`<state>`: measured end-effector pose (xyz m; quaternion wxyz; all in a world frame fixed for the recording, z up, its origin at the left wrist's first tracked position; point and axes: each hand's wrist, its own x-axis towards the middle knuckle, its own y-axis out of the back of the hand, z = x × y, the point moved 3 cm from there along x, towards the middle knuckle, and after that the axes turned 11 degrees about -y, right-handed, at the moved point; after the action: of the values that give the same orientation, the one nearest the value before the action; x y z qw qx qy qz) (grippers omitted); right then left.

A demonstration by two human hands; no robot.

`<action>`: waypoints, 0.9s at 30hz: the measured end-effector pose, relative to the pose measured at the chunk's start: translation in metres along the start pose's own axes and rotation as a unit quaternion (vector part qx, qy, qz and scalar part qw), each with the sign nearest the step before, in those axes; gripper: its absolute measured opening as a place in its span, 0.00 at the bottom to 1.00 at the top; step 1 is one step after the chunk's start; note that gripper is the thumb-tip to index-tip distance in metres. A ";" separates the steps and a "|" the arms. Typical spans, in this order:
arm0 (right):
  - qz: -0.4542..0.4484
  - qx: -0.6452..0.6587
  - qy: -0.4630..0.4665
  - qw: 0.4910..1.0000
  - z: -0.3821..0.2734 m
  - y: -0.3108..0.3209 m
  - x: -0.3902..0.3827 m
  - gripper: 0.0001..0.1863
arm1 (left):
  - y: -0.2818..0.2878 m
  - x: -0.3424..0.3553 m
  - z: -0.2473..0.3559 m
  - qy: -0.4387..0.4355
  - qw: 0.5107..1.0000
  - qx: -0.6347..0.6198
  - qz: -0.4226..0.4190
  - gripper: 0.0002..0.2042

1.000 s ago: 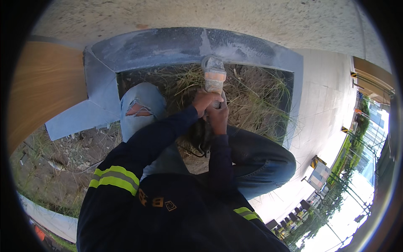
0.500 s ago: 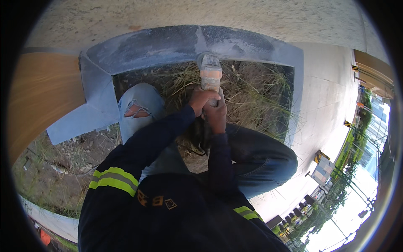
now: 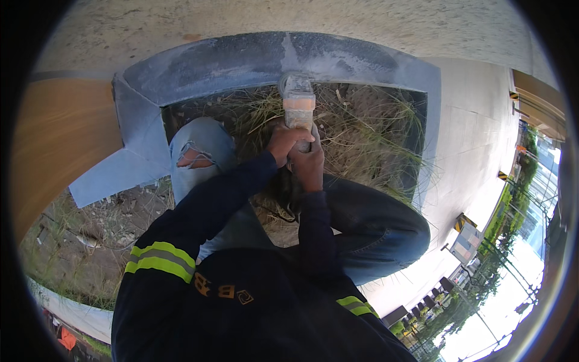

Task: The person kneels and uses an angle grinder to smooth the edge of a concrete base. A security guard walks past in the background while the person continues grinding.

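Observation:
A dust-covered angle grinder (image 3: 298,113) with a faded orange band points away from me, its head at the inner edge of a grey stone curb (image 3: 205,66). My left hand (image 3: 288,143) is wrapped round the grinder's body from the left. Just behind it, my right hand (image 3: 309,166) grips the rear of the body. Both hands are closed and close together. The grinder's disc is mostly hidden under its head. Pale dust streaks the curb's dark top, and a light stripe (image 3: 289,51) crosses it just beyond the tool.
Dry grass (image 3: 374,130) and soil fill the bed inside the curb, between my bent knees. A black cord (image 3: 283,214) hangs below my hands. On the left stands a curved tan surface (image 3: 66,139); pale paving (image 3: 470,133) runs along the right, with a striped barrier (image 3: 465,241) beyond.
The grinder and both hands have shifted slightly left along the curb's inner edge. The grip on it is the same.

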<state>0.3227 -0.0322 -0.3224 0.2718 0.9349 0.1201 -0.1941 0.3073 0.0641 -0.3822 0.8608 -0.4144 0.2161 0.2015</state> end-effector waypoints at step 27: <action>-0.026 -0.041 0.006 0.999 0.001 -0.017 -0.010 0.45 | 0.018 -0.021 0.015 -0.041 0.999 -0.020 -0.007 0.15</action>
<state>0.3083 -0.0199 -0.3265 0.3042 0.9206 0.1539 -0.1903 0.2838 0.0832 -0.3741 0.8618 -0.4248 0.1733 0.2163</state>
